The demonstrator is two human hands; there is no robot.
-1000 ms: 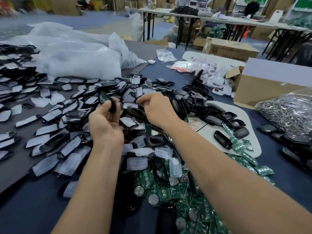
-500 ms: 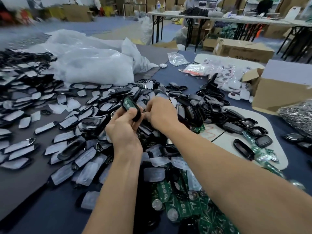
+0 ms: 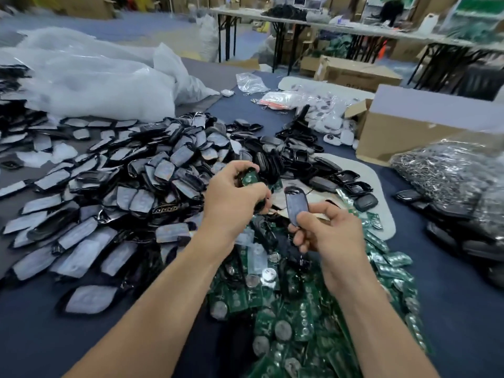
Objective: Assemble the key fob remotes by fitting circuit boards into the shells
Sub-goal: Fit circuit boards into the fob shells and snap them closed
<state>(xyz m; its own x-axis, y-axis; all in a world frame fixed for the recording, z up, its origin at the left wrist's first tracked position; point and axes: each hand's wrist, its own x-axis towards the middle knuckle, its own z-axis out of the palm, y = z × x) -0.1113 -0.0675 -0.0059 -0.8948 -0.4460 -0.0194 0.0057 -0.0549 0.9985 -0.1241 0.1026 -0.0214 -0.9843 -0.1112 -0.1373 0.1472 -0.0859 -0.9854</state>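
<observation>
The left hand (image 3: 231,199) gripped a board-fitted shell (image 3: 249,178); just right of it, the right hand (image 3: 326,227) pinched a shell cover (image 3: 296,205).

Glossy black plastic shells (image 3: 152,170); matt cardboard box (image 3: 403,132); crinkled clear plastic bags (image 3: 90,80).

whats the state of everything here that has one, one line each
left grip, holds shell with board
shell with board, held, green board facing up
right grip, pinches film-covered shell
film-covered shell, held by its lower end, apart from the other
cardboard box, one flap open
</observation>
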